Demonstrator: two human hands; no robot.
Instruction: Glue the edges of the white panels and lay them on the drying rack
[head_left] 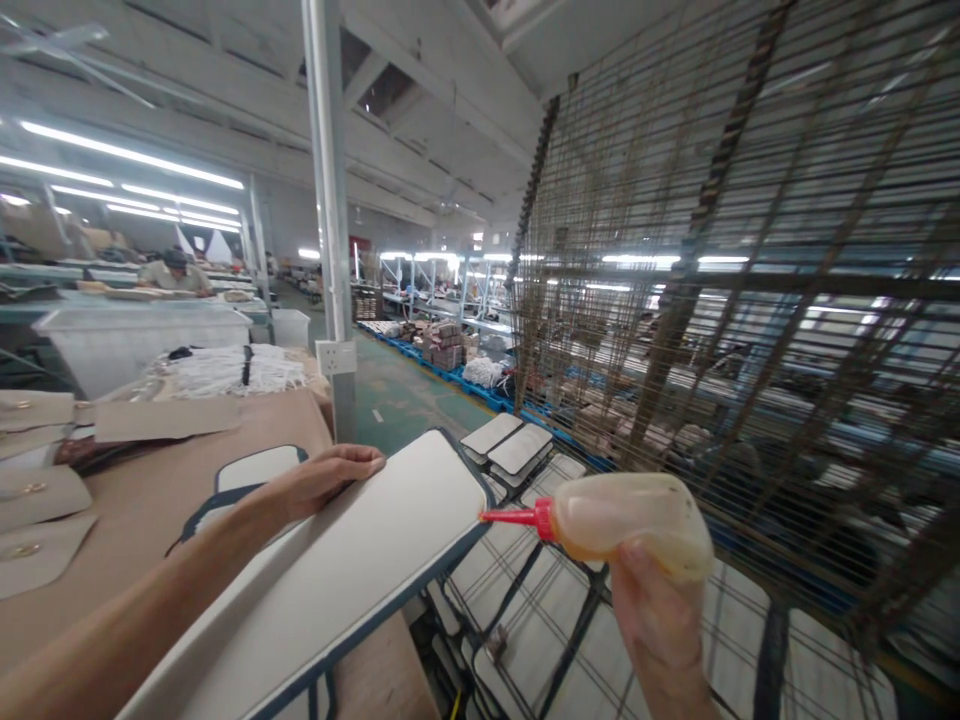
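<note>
My left hand [330,478] holds the upper edge of a long white panel [375,540] with a dark blue border, fingers closed over the edge. The panel is tilted and runs down to the bottom of the view. My right hand [660,610] is wrapped round a squeeze bottle [634,515] of yellowish liquid with a red nozzle. The bottle lies sideways, its nozzle tip at the panel's right border near the rounded corner. Another white piece with a dark edge [259,466] lies behind my left forearm.
A brown-topped table [277,415] at left bears beige pieces [37,495] and a white bundle [232,370]. Wire racks [720,240] rise at right; below, more white panels [517,450] lie on a rack. A metal post [330,200] stands ahead. A person [176,272] sits far left.
</note>
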